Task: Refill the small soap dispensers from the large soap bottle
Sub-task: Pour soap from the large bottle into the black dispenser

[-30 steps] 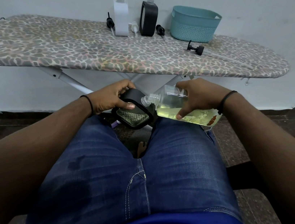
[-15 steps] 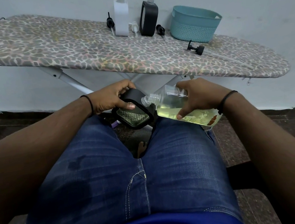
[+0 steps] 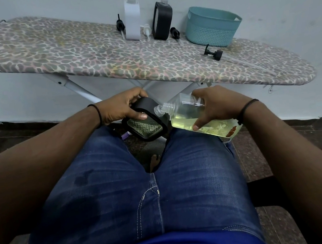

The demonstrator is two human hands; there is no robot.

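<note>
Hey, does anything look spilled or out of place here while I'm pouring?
Yes: dark wet-looking patches stain the jeans on the left thigh, possibly spilled soap. Four pump heads lie loose on the ironing board, one on its side near the teal basket.

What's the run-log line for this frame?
phase: pouring | left hand: holds black-framed small dispenser | right hand: tilts clear large soap bottle onto it

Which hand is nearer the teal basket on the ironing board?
Right. The right hand grips the large soap bottle below the teal basket; the left hand is farther left, holding the black dispenser.
</note>
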